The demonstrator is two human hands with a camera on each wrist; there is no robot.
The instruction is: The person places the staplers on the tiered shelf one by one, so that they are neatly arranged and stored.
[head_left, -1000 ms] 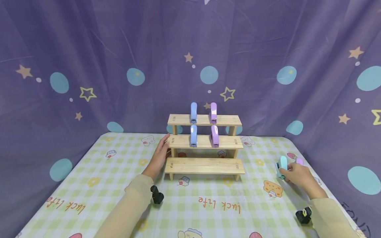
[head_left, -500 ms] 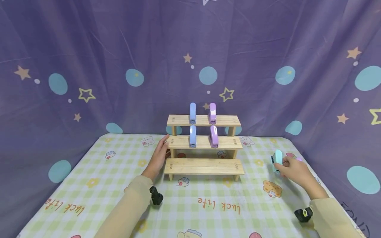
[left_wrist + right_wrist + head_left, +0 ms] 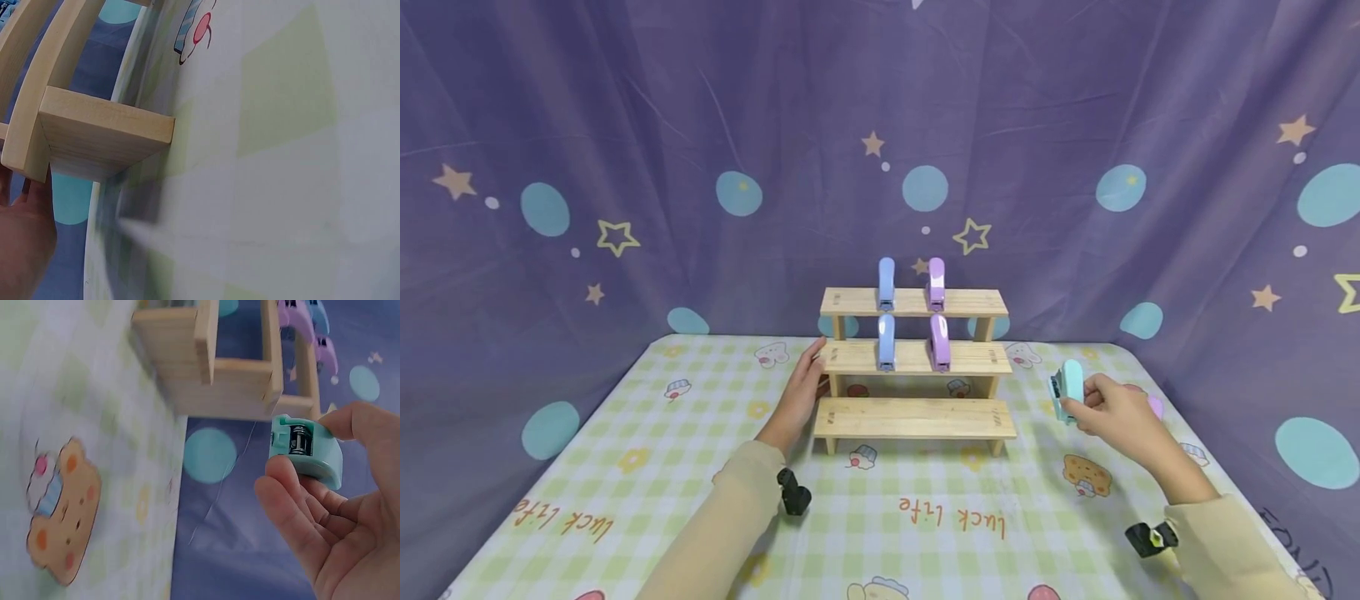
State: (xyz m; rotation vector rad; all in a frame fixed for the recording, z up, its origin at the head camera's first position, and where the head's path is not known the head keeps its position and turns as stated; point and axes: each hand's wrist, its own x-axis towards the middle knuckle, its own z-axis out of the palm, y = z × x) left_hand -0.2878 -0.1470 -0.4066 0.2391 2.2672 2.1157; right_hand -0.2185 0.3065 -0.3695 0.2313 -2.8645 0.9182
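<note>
My right hand (image 3: 1116, 417) pinches a mint-green mini stapler (image 3: 1070, 390) between thumb and fingers, held above the table to the right of the rack. The right wrist view shows the end of this stapler (image 3: 301, 447), with a dark metal spring inside. A three-step wooden rack (image 3: 917, 417) stands mid-table, and my left hand (image 3: 801, 387) grips its left end at the middle step. Two blue staplers (image 3: 887, 342) and two purple staplers (image 3: 940, 343) are lined up on the top and middle steps. The bottom step carries none.
A purple item (image 3: 1155, 406) lies on the table's right side, partly hidden behind my right hand. A checked cloth (image 3: 700, 467) with printed cartoons covers the table. Behind it hangs a purple curtain (image 3: 820, 167).
My right hand has lifted the mint-green stapler from the right side of the table and carried it left towards the rack. My left hand has stayed on the rack.
</note>
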